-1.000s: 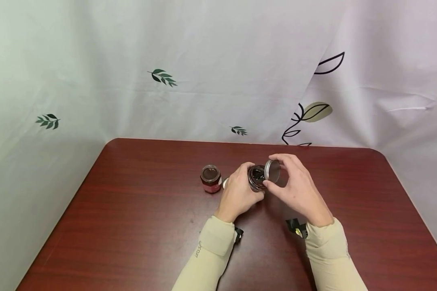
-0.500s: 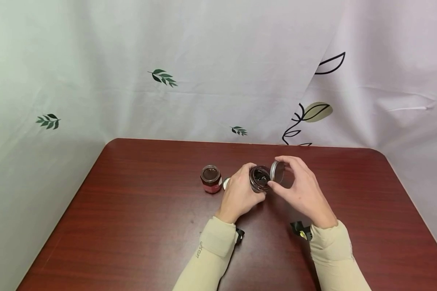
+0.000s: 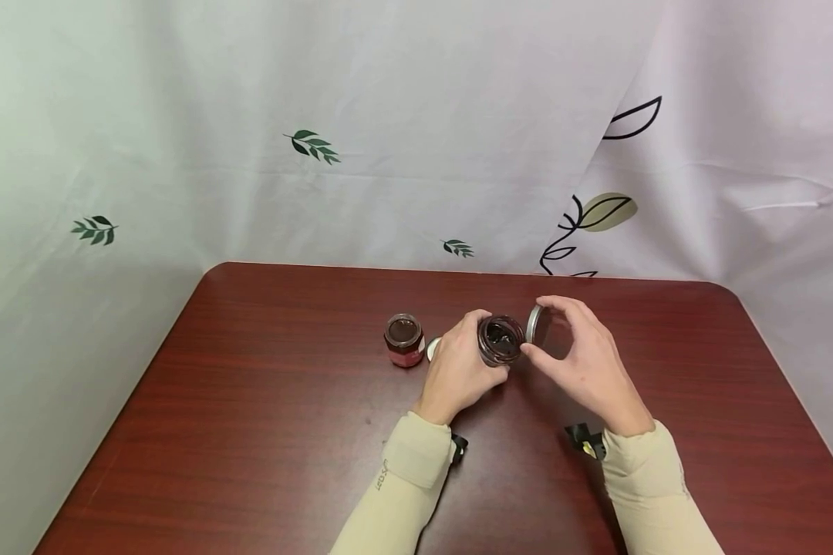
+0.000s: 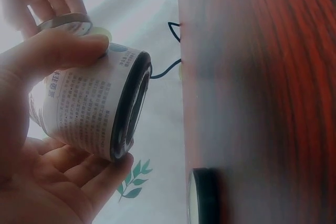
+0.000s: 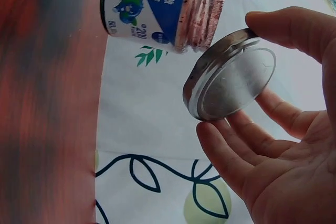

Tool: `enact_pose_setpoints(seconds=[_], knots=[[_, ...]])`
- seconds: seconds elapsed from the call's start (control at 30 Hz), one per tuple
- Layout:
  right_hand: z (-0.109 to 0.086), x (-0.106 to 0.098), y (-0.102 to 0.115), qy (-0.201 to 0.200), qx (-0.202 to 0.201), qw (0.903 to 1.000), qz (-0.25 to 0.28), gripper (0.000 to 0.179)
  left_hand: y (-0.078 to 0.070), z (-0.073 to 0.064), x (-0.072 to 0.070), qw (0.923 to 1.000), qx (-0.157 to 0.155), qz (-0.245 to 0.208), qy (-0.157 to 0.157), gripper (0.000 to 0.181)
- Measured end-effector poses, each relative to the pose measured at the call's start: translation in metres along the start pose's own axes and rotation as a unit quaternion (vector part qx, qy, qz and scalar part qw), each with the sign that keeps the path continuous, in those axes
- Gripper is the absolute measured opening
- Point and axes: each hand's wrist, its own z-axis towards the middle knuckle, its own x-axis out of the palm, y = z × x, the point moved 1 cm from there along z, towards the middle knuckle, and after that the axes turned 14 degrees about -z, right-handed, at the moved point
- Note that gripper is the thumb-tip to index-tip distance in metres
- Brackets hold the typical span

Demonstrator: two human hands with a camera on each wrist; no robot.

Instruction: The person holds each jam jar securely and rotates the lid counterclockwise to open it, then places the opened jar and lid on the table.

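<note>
My left hand (image 3: 458, 374) grips an uncapped glass jar (image 3: 500, 339) with dark contents, its mouth tilted toward me in the head view. In the right wrist view the jar (image 5: 152, 11) carries a blue and white label with blueberries on it. It is held above the table, as the left wrist view shows the jar's base (image 4: 131, 106) off the wood. My right hand (image 3: 586, 366) pinches a silver metal lid (image 3: 534, 324) at its edges between thumb and fingers, just right of the jar's mouth. The lid's inner face (image 5: 239, 82) shows in the right wrist view.
A second jar (image 3: 404, 340), dark with a reddish label, stands left of my left hand on the red-brown wooden table (image 3: 271, 401). Partly hidden behind that hand lies a small round white-topped thing (image 3: 433, 348). A white curtain (image 3: 389, 92) with leaf prints hangs behind the table.
My right hand has drawn the lid away to the right, from over the jar's rim to apart from it. The left hand with the jar has shifted only slightly right.
</note>
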Motion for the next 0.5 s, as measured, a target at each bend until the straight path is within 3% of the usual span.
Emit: enact_pose_setpoints(seconds=[0.5], knots=[[-0.008,0.001,-0.011,0.003,-0.012,0.9999,-0.002,0.065,-0.001,0.0,0.002,0.9999,0.008,0.009,-0.001,0.069]])
